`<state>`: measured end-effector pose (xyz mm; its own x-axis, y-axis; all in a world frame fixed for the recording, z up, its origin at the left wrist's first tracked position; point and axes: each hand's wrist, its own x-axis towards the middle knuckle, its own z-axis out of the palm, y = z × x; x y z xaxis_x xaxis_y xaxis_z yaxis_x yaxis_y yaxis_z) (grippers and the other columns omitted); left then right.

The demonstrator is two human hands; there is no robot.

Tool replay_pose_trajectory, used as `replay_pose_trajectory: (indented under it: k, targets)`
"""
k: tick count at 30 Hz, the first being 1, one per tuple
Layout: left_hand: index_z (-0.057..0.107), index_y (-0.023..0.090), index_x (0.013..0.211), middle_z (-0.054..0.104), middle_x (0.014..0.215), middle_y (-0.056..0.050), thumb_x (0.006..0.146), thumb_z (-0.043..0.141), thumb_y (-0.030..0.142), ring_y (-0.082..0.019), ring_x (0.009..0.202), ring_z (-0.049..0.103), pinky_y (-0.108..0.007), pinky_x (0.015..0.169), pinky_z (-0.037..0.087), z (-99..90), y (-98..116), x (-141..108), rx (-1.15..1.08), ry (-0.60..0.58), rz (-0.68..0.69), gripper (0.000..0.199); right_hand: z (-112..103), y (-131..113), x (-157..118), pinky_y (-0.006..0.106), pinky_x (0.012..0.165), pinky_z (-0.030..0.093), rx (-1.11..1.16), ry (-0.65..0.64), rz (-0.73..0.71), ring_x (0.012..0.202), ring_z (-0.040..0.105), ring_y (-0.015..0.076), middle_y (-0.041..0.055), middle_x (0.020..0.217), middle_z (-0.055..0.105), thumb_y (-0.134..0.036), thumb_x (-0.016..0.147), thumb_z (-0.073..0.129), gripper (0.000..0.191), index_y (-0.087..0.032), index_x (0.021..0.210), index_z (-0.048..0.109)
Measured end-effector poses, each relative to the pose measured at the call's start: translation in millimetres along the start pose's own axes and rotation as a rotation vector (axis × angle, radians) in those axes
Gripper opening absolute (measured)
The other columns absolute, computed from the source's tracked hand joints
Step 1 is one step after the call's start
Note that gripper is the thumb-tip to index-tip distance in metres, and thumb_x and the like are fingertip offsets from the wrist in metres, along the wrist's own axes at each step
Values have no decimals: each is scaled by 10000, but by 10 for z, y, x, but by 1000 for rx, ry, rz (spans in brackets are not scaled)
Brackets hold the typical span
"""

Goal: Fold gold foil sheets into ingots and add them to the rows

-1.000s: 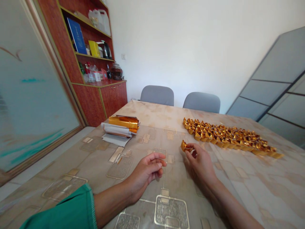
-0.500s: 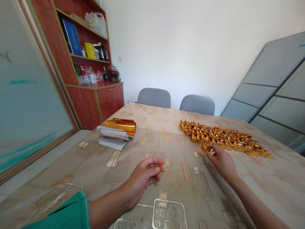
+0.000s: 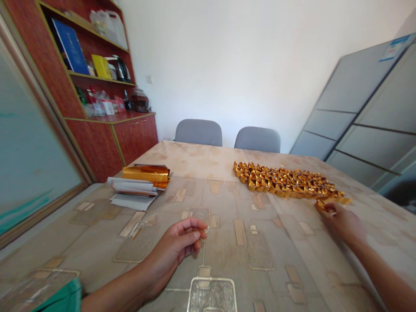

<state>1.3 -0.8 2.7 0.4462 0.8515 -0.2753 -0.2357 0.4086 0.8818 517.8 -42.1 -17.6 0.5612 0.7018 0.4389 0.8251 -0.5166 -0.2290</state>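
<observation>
My right hand pinches a small folded gold-foil paper ingot between thumb and fingers. It is at the near right edge of a block of gold paper ingots, packed closely in rows on the table; whether the held one touches them, I cannot tell. My left hand hovers over or rests on the patterned tablecloth, holding nothing, its fingers loosely curled and the thumb a little apart. Farther left lies a stack of gold foil sheets with white paper sheets in front.
Two grey chairs stand at the far table edge. A red-brown cabinet with bottles, a kettle and jugs is at the left, beside a frosted glass door. Grey panels lean against the wall at the right.
My right hand has moved right along the front of the rows with the gold ingot still in its fingers. The view has turned slightly right; my left hand keeps its pose.
</observation>
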Motion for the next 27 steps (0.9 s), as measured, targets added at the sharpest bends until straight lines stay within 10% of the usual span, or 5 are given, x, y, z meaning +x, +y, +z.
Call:
replay_pose_trajectory:
  k: [18, 27]
  targets:
    - [719, 177, 898, 672, 823, -18, 668, 846, 310, -112, 664, 539, -226, 658, 448, -54, 13, 18, 24, 53, -53, 295, -202, 630, 253, 380, 647, 443, -170, -209, 307, 923, 663, 379, 238, 1075, 729, -406, 897, 502, 459, -103, 1203, 662]
    - [722, 189, 895, 657, 805, -6, 685, 840, 323, -108, 652, 535, -221, 649, 445, -122, 14, 80, 33, 53, -41, 275, -64, 819, 535, 384, 602, 424, -163, -107, 361, 782, 672, 361, 221, 878, 737, -355, 825, 529, 335, -149, 1010, 718]
